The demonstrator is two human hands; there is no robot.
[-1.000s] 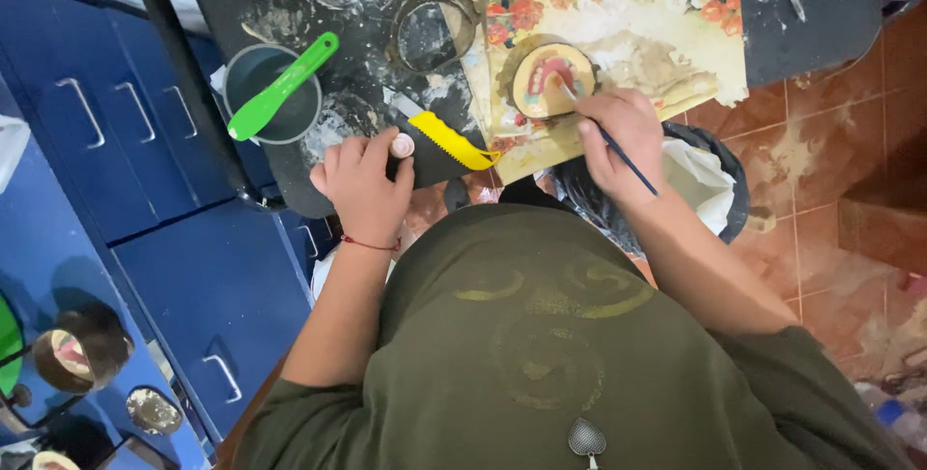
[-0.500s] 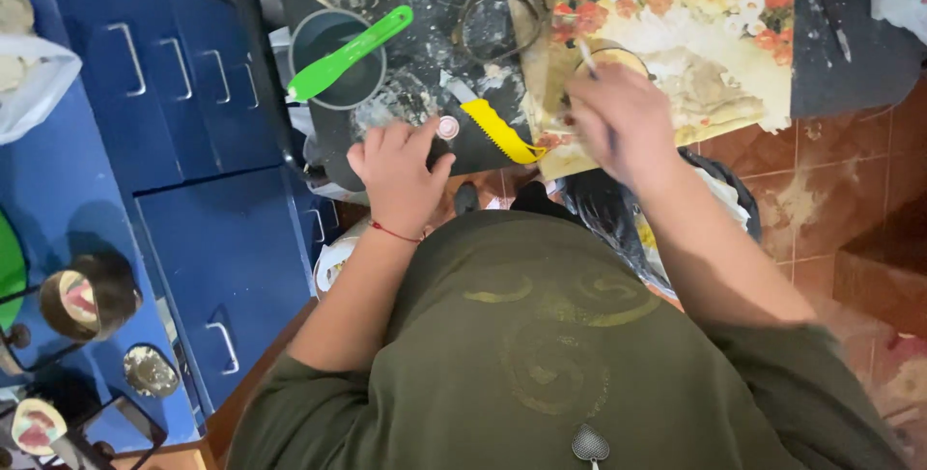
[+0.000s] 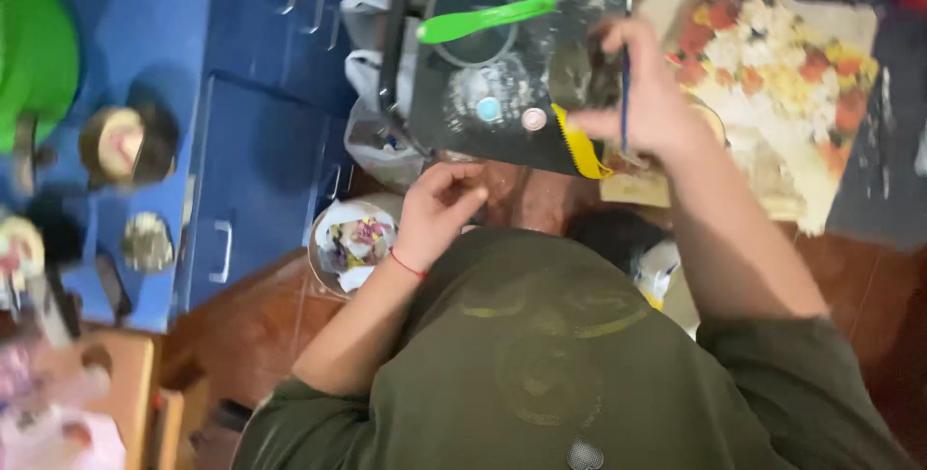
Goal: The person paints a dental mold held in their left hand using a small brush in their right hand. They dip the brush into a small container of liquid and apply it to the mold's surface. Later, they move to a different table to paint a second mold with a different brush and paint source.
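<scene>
right hand has its fingers clamped on a thin paintbrush over the flower painting, blooms mostly filled, its near edge pale, while left hand hangs loosely curled, empty, below the dark tabletop.

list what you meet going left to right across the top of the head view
blue cabinet drawers → round grey pot with green plastic spatula across it → right hand holding a thin paintbrush → floral painted canvas
</scene>
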